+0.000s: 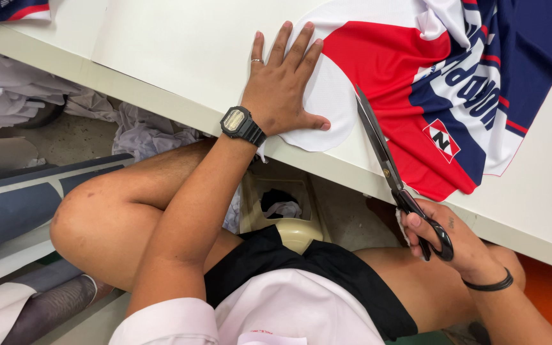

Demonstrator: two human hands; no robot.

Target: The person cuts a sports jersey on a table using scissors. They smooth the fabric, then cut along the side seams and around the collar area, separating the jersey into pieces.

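Observation:
A printed fabric piece (404, 70) in red, white and navy lies on the white table (180, 45). My left hand (282, 86), with a ring and a black wristwatch, presses flat on the white edge of the fabric, fingers spread. My right hand (439, 239) grips the black handles of large scissors (384, 160) at the table's near edge. The blades are together and point up along the boundary between the white and red areas of the fabric.
Under the table stands a beige bin (282, 204) with scraps inside. Crumpled white paper or cloth (142, 131) lies on the floor at left. Rolls of material (20, 211) lie at lower left. Another folded fabric piece (7, 9) sits at the table's top left corner.

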